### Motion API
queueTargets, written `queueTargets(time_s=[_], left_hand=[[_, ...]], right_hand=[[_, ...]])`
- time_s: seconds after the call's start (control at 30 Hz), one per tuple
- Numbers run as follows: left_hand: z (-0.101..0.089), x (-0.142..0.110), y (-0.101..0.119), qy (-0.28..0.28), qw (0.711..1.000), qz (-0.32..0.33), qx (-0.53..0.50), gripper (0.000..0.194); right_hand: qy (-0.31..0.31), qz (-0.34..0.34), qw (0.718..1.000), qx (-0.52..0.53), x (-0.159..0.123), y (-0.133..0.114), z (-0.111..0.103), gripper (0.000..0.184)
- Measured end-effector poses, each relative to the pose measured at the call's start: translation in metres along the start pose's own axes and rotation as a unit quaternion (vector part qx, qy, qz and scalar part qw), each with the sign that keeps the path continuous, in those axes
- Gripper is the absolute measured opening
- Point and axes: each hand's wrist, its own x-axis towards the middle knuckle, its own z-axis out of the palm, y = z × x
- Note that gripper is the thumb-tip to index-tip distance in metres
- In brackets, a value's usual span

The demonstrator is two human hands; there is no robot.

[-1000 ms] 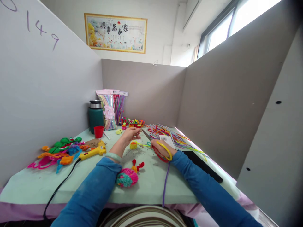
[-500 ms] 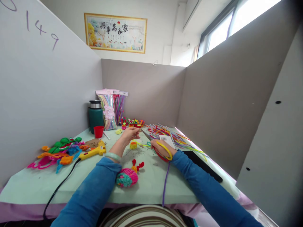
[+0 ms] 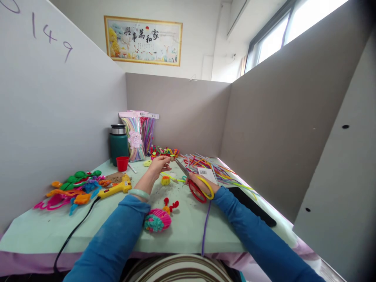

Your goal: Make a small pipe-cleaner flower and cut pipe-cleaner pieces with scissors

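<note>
Between the fingertips of my left hand [image 3: 160,164] is a small tan piece [image 3: 172,158], too small to name. My right hand [image 3: 197,181] grips scissors [image 3: 183,168] with one red and one yellow handle loop. Their blades point up and left, with the tips close to the tan piece; I cannot tell whether they touch it. Below my hands lies a small yellow-and-orange fuzzy piece [image 3: 165,180]. Nearer me sits a pink and teal pipe-cleaner figure [image 3: 158,220] with red-tipped antennae. A purple pipe cleaner [image 3: 206,229] hangs toward the table's front edge, under my right wrist.
At left, a yellow glue gun [image 3: 114,190] with a black cord lies by coloured pipe-cleaner pieces [image 3: 73,188]. Behind are a red cup [image 3: 122,163], a green bottle [image 3: 119,147] and bagged pipe cleaners [image 3: 135,137]. Loose pipe cleaners [image 3: 223,172] and a black slab [image 3: 252,205] lie right.
My left hand has shifted slightly left, and the tan piece shows more clearly. The scissors have turned a little in my right hand, so the red loop is more visible.
</note>
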Motion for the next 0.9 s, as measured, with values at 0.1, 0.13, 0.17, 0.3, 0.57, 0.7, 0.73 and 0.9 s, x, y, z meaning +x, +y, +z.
queueTargets(time_s=[0.1,0.13,0.17,0.3,0.57,0.7,0.73,0.9], left_hand=[[0.0004,-0.0004,-0.0006,-0.005,1.000,0.008,0.014,0.026],[0.0006,-0.0004,-0.0009,-0.004,1.000,0.008,0.018,0.026],[0.0009,-0.0003,-0.0010,-0.003,1.000,0.007,0.022,0.027],[0.0024,-0.0004,-0.0013,-0.010,0.999,0.005,0.032,0.030],[0.0034,-0.0014,-0.0003,-0.033,0.999,-0.003,0.044,0.030],[0.0036,-0.0022,0.0007,-0.043,0.999,-0.009,0.020,0.029],[0.0039,-0.0023,0.0005,-0.046,0.999,-0.012,0.009,0.028],[0.0048,0.0020,-0.0059,-0.056,0.998,-0.031,-0.026,0.027]], right_hand=[[-0.008,0.000,1.000,0.018,0.0008,0.0007,0.0008,0.066],[-0.012,0.001,1.000,0.022,0.0011,0.0011,0.0006,0.066],[-0.015,0.002,1.000,0.025,0.0013,0.0014,0.0002,0.066],[-0.012,0.009,1.000,0.018,0.0016,0.0020,-0.0017,0.066],[-0.013,-0.010,0.999,-0.031,0.0011,0.0032,-0.0033,0.057],[-0.012,-0.017,0.999,-0.039,0.0008,0.0010,-0.0032,0.054],[-0.008,-0.018,0.999,-0.038,0.0007,-0.0002,-0.0031,0.054],[0.014,-0.011,1.000,-0.025,0.0006,-0.0045,-0.0010,0.053]])
